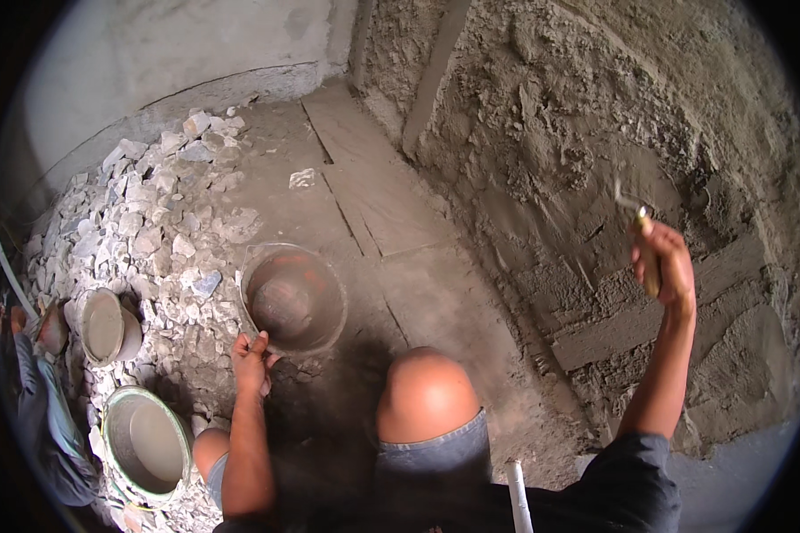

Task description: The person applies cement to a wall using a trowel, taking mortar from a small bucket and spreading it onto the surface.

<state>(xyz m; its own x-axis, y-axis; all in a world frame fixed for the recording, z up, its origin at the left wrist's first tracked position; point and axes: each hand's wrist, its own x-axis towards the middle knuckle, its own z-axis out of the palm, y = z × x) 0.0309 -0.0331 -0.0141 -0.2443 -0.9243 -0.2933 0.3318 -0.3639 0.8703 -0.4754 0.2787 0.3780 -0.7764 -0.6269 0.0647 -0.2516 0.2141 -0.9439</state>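
My right hand [669, 266] is wrapped round the wooden handle of a trowel [652, 271], raised against the wall on the right. The trowel's bent metal neck points up, and its blade is hard to make out against wet grey mortar [578, 213]. At the lower middle, my left hand [252, 362] grips the near rim of a dark bucket [295, 298]. This bucket tilts so its mouth faces me, with only a smear of mortar inside.
Broken stones [142, 209] are heaped on the left. Among them stand a small bucket [105, 327] and a green-rimmed bucket [156, 440] holding greyish liquid. Another person's clothing [53, 435] shows at the far left. A white pipe [518, 497] rises near my lap.
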